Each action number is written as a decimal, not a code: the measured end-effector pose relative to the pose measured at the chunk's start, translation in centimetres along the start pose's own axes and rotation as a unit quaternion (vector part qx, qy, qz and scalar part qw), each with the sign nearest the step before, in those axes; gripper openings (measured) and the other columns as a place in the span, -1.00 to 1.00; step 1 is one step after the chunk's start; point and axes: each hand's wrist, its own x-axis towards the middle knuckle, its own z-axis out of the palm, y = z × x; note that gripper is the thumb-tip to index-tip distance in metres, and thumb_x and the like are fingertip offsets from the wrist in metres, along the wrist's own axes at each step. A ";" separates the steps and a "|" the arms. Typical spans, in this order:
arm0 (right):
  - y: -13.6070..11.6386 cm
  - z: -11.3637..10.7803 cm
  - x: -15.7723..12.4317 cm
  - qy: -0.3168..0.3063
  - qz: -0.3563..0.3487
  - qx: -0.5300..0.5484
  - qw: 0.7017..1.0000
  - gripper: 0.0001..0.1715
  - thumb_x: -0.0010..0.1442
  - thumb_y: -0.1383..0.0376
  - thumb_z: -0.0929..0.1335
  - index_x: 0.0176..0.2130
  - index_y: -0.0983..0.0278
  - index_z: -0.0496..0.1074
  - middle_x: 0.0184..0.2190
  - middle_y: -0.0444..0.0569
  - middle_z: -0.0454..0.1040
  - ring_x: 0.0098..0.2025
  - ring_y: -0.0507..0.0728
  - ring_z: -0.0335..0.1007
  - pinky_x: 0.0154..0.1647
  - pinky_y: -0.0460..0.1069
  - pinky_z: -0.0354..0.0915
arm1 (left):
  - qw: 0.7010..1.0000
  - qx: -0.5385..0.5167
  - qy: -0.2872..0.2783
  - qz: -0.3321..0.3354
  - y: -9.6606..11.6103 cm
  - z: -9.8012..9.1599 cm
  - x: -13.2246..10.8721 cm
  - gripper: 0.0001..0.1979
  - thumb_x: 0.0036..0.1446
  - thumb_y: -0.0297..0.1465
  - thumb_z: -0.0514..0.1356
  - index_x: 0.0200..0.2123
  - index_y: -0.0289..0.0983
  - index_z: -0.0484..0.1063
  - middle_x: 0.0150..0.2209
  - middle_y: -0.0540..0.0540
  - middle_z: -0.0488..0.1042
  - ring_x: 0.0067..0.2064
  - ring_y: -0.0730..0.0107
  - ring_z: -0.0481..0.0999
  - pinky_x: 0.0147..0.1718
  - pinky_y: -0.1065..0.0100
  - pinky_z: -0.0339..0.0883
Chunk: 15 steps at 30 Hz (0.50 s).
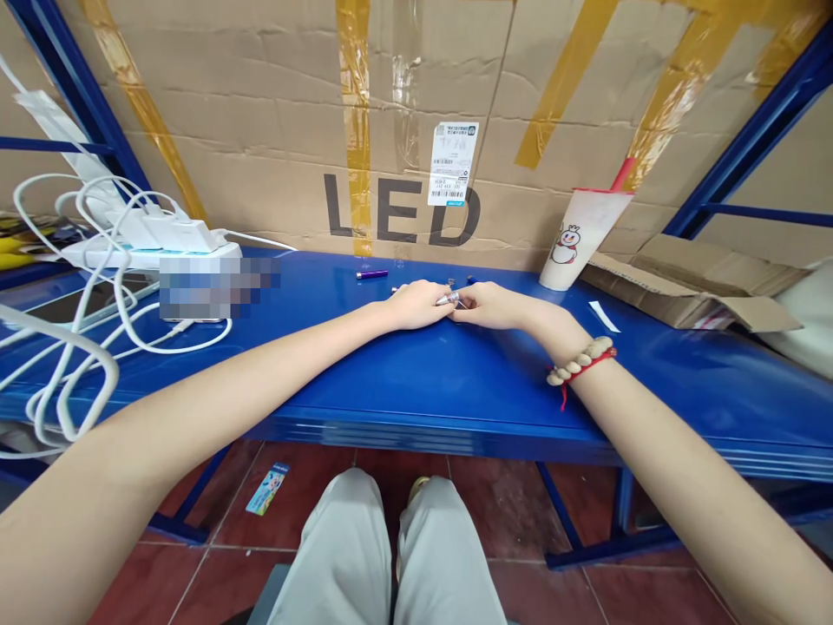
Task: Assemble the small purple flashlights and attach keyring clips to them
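Note:
My left hand [416, 305] and my right hand [491, 305] meet at the middle of the blue metal shelf [455, 391], fingers pinched together on a small silvery metal part [449, 299] held between them. A purple pen barrel [371, 274] lies on the shelf just behind and left of my left hand. A few tiny parts [451, 281] lie behind the hands; I cannot make them out. My right wrist wears a beaded bracelet with a red cord [581, 362].
A white power strip with plugged chargers [156, 243] and looping white cables [78, 347] fill the left. A paper drink cup with a red straw [582, 236] stands at right, next to flattened cardboard [696, 282]. A "LED" cardboard sheet [403, 130] backs the shelf.

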 end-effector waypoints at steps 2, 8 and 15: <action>-0.1 0.0 0.0 0.002 0.002 -0.004 1.000 -0.88 0.06 0.28 0.28 -0.47 0.27 0.28 -0.59 -0.17 0.29 -0.50 -0.01 0.16 -0.44 -0.10 0.05 | 1.000 0.000 -0.001 0.000 0.0 0.0 0.0 -0.66 0.26 -0.27 -0.07 -0.14 -0.26 0.45 -0.14 -0.12 0.53 -0.13 0.20 0.49 -0.17 0.27 0.34; -0.2 -0.1 0.0 -0.003 0.017 -0.014 1.000 -0.86 0.05 0.28 0.28 -0.50 0.28 0.25 -0.59 -0.16 0.29 -0.50 -0.01 0.18 -0.43 -0.10 0.06 | 1.000 0.001 0.003 0.001 0.1 0.0 -0.1 -0.66 0.26 -0.28 -0.07 -0.14 -0.26 0.45 -0.15 -0.11 0.53 -0.13 0.19 0.49 -0.18 0.27 0.33; -0.4 -0.2 -0.1 0.000 0.004 -0.015 1.000 -0.88 0.05 0.28 0.28 -0.49 0.28 0.27 -0.61 -0.17 0.26 -0.52 -0.02 0.13 -0.46 -0.11 0.03 | 1.000 -0.006 0.007 0.005 -0.3 0.2 0.0 -0.65 0.26 -0.25 -0.08 -0.15 -0.25 0.45 -0.15 -0.11 0.53 -0.13 0.18 0.50 -0.21 0.27 0.34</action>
